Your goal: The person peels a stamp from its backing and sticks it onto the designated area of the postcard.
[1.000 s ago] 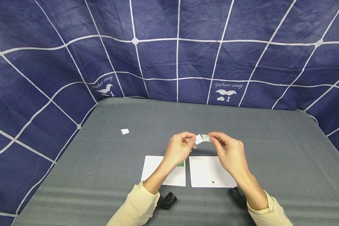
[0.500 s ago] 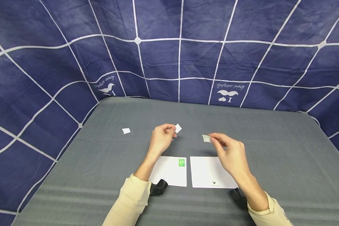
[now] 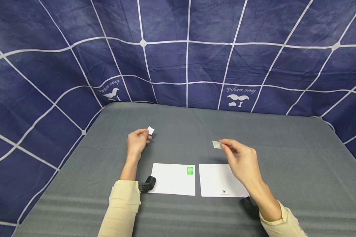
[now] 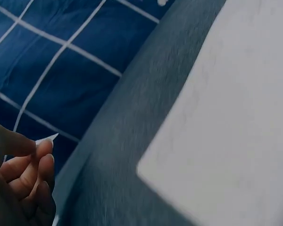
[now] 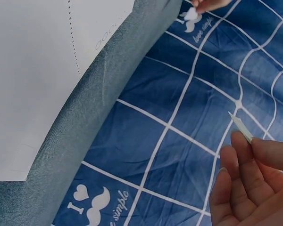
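In the head view, my left hand pinches a small piece of white paper between thumb and forefinger above the far left of the table. My right hand holds up a small pale-green sticker by its edge, past the right postcard. That postcard is white, with a small dark bird printed near its bottom edge. Beside it lies another white postcard, bearing a green stamp in its upper right corner. The right wrist view shows the sticker nearly edge-on between thumb and fingertip.
A grey cloth covers the table. Behind and to the left hangs a dark blue curtain with white grid lines. Black wrist devices are strapped to both forearms. The scrap seen earlier at the far left is mostly hidden behind my left hand.
My left hand has moved left with the white paper, away from the sticker, uncovering the left postcard and its green stamp. My right hand has stayed in place with the sticker.
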Available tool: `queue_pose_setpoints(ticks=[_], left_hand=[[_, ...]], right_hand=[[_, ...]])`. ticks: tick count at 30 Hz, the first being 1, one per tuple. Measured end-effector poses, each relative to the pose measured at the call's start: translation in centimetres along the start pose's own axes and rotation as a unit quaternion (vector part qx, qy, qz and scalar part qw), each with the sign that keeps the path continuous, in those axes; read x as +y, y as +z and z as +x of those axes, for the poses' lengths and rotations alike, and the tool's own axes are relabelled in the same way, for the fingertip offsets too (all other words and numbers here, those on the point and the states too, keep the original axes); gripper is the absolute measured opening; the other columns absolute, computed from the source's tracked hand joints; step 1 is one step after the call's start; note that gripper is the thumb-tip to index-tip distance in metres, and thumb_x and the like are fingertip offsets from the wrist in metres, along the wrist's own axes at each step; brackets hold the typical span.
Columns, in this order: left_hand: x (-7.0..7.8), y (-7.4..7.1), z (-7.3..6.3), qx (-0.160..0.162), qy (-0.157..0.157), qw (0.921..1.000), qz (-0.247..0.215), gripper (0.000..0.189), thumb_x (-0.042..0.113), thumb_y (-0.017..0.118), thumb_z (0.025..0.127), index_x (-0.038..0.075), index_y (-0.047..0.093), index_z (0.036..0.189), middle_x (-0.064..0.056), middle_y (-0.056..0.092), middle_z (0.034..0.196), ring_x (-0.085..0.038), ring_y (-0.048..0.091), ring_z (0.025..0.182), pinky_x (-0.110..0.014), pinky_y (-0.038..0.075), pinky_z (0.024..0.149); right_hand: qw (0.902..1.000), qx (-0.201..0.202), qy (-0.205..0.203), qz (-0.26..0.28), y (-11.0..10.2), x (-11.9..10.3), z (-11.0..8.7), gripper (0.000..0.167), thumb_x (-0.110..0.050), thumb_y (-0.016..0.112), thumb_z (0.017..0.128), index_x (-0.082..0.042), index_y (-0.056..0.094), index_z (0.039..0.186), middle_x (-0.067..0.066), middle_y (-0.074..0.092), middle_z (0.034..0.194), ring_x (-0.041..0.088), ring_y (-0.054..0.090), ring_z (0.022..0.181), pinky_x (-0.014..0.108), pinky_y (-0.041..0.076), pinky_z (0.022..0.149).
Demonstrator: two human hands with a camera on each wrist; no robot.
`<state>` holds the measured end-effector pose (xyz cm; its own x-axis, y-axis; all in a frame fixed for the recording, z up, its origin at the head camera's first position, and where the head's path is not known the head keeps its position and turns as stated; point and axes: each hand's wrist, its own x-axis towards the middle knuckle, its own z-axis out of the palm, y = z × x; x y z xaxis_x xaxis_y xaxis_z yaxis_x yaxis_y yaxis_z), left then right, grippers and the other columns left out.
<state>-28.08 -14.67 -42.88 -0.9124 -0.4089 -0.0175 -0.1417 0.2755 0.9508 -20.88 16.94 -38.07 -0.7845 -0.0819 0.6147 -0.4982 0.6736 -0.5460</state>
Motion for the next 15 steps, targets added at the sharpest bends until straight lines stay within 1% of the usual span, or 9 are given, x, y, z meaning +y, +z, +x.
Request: queue_pose_setpoints(ticks=[1,3,6,8,10,12,15], left_hand=[[-0.4,-0.5,0.2,0.011,-0.005,0.9998,0.018,0.024,0.012,0.054,0.096,-0.003,0.067,0.111,-0.006,0.068,0.075,-0.011,0.059,0.060,-0.024,0.047,0.060],[-1.0,-1.4,0.4,0.040,-0.013,0.9973,0.061,0.025,0.015,0.053,0.097,0.000,0.068,0.110,-0.006,0.069,0.076,-0.013,0.061,0.062,-0.027,0.045,0.064],[-1.7,-2.5,0.8,0.087,-0.020,0.9874,0.131,0.026,0.018,0.052,0.096,0.005,0.072,0.106,-0.007,0.071,0.082,-0.021,0.063,0.074,-0.037,0.043,0.070],[-1.9,-3.1,0.9,0.110,-0.028,0.9801,0.163,0.026,0.020,0.051,0.096,0.007,0.073,0.105,-0.008,0.072,0.088,-0.028,0.062,0.084,-0.045,0.042,0.075],[-2.0,-3.6,1.1,0.119,-0.036,0.9753,0.183,0.027,0.020,0.050,0.096,0.007,0.072,0.105,-0.010,0.072,0.092,-0.032,0.060,0.092,-0.050,0.040,0.081],[-1.9,-4.0,1.2,0.120,-0.043,0.9721,0.197,0.028,0.021,0.050,0.096,0.007,0.071,0.107,-0.011,0.071,0.094,-0.035,0.060,0.097,-0.052,0.039,0.084],[-1.8,-4.3,1.2,0.120,-0.053,0.9670,0.219,0.029,0.021,0.049,0.096,0.007,0.071,0.108,-0.012,0.071,0.095,-0.037,0.060,0.097,-0.054,0.040,0.083]], right_hand=[[1.0000,-0.001,-0.001,-0.001,0.0,0.0,0.0,0.011,-0.001,0.071,0.084,-0.004,0.074,0.095,0.004,0.071,0.082,0.014,0.062,0.066,0.014,0.041,0.059],[1.0000,-0.001,-0.002,0.000,0.1,0.0,-0.1,0.011,-0.001,0.070,0.085,-0.004,0.074,0.095,0.004,0.071,0.083,0.014,0.063,0.066,0.014,0.042,0.060],[1.0000,-0.002,-0.004,-0.001,0.1,0.0,-0.1,0.011,-0.002,0.070,0.085,-0.005,0.074,0.095,0.004,0.071,0.083,0.014,0.063,0.067,0.012,0.041,0.061],[1.0000,-0.002,-0.005,-0.001,0.1,0.0,-0.1,0.011,-0.002,0.071,0.085,-0.005,0.074,0.095,0.004,0.071,0.083,0.014,0.063,0.067,0.011,0.041,0.062],[1.0000,-0.001,-0.007,-0.001,0.2,0.0,-0.1,0.010,-0.002,0.071,0.085,-0.005,0.074,0.094,0.004,0.071,0.083,0.014,0.063,0.067,0.011,0.040,0.062],[1.0000,-0.001,-0.008,-0.003,0.2,-0.1,-0.1,0.010,-0.003,0.071,0.085,-0.005,0.074,0.094,0.005,0.071,0.083,0.014,0.063,0.067,0.012,0.041,0.062],[0.9999,-0.001,-0.011,-0.007,0.2,-0.1,-0.1,0.010,-0.002,0.070,0.085,-0.004,0.074,0.094,0.005,0.071,0.083,0.014,0.063,0.066,0.016,0.043,0.060]])
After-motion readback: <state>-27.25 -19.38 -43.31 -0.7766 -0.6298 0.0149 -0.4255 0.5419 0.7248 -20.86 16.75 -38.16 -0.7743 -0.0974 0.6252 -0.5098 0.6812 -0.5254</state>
